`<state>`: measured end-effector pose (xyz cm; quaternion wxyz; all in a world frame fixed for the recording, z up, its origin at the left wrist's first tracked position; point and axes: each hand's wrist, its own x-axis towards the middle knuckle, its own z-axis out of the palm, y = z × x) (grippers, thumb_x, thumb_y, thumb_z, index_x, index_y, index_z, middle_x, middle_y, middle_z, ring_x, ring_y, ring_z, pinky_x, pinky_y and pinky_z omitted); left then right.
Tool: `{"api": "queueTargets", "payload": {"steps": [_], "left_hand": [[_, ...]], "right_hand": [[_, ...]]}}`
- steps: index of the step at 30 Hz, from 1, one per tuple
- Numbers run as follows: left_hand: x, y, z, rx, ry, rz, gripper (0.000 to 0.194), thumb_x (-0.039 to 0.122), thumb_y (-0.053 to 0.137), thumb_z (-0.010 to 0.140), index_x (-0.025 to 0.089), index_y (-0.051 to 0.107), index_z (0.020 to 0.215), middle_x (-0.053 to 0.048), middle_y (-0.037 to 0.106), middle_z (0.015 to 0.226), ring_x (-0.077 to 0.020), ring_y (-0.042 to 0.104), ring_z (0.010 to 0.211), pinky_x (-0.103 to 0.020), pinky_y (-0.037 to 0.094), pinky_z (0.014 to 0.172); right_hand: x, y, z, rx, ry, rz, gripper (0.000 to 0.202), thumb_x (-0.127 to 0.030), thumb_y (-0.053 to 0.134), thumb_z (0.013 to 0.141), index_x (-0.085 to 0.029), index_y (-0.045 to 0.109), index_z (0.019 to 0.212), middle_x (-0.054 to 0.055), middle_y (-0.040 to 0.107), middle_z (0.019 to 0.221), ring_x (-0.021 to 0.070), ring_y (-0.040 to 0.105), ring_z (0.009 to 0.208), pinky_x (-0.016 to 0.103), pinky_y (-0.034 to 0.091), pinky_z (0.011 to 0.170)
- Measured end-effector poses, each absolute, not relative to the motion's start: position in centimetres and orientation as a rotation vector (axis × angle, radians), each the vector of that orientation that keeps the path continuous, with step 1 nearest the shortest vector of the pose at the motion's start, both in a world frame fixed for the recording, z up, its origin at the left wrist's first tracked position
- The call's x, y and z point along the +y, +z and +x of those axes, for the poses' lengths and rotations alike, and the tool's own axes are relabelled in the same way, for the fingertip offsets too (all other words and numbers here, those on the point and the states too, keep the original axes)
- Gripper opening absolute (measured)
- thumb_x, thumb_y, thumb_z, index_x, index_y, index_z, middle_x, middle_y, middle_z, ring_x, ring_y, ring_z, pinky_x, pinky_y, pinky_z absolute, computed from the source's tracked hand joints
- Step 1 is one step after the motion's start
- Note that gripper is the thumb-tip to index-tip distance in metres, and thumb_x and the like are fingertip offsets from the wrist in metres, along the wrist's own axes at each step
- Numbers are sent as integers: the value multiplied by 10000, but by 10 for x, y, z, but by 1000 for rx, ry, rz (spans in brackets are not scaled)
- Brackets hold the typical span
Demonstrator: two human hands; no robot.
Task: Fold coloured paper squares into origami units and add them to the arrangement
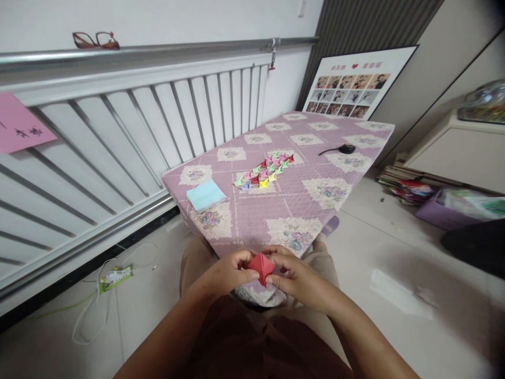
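Note:
A folded piece of red paper point(262, 266), diamond-shaped with a crease down its middle, is held between both hands at the near edge of the table. My left hand point(235, 269) pinches its left side, with the thumb on the lower part. On the right side, my right hand point(287, 271) grips it with thumb and fingers. Beyond the hands, several small folded paper pieces point(263, 183) in yellow, red, green, pink and blue stand in slanting rows on the table. A stack of light blue square paper point(205, 195) lies at the table's left edge.
The table point(268, 202) has a pink floral cloth. A black object with a strap point(347, 149) lies toward its right side. A white radiator point(158, 121) borders the left, with glasses point(96, 40) on the pipe above. A power strip point(116, 278) sits on the floor.

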<state>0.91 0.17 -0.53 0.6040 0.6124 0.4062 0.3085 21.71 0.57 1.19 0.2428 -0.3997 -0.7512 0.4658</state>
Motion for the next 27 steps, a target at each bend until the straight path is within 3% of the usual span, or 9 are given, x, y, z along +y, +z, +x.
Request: {"api": "queueTargets", "payload": {"steps": [4,8,13,17,22,27], "left_hand": [[-1,-9,10,1008,778,1514,56,165,638,728,157,592,759,-63,568,1123,-193,532,999,-261,405,844],[-3,-14,10,970,780,1432,132,182,618,759,166,626,890,-59,604,1071,-187,552,967,-284,416,863],[-6,-19,9,867,767,1289,201,187,601,767,161,634,963,-44,624,974,-159,555,876,-267,426,808],[-9,-18,10,832,702,1307,258,193,644,747,161,635,1002,-36,624,937,-164,559,861,-267,421,800],[-10,-8,10,826,690,1450,133,182,625,751,147,664,873,-34,606,908,-169,551,837,-268,422,771],[-12,-5,10,844,617,1412,151,187,624,751,146,677,886,-25,628,847,-165,559,803,-262,427,759]], "right_hand": [[3,9,216,-2084,1179,-1155,33,-210,595,809,-218,626,800,18,574,840,174,525,842,290,414,759],[1,7,214,-1967,1358,-1145,109,-266,566,840,-201,585,754,-17,539,706,124,481,671,239,379,619],[-1,10,209,-1757,1543,-1096,168,-353,587,825,-187,604,808,-15,549,715,116,482,663,231,376,599],[-3,11,205,-1700,1588,-1102,145,-327,607,798,-182,606,795,-15,546,697,107,463,637,222,356,566],[-5,16,202,-1716,1587,-1105,86,-256,583,786,-181,600,747,-26,527,666,92,427,602,213,321,538],[-7,19,203,-1744,1592,-1107,102,-264,570,801,-183,599,746,-28,515,655,90,425,592,211,319,526]]}}
